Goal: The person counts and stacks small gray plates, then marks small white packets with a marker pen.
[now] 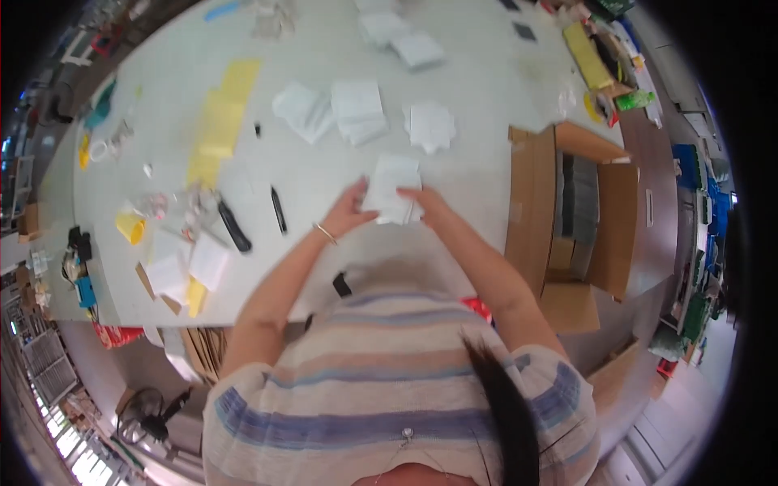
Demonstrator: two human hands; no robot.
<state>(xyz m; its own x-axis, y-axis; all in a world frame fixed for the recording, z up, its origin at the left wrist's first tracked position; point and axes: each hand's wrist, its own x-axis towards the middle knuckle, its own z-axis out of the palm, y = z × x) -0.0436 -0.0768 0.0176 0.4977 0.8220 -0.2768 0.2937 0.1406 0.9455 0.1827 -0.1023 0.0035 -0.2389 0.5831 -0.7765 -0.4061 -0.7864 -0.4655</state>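
- A small stack of white paper sheets is pinched from both sides near the table's front edge: left hand closed on its left edge, right hand on the right.
- Probably best if edges get squared up first, with the grip kept light so nothing creases.
- Black pens are left lying just leftward.
- Further back, more white stacks and yellow sheets are spread out on the table.

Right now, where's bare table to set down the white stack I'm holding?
Bare table lies between the white stack and the cardboard box, also between the black pen and left hand. Crowded by the yellow cup.
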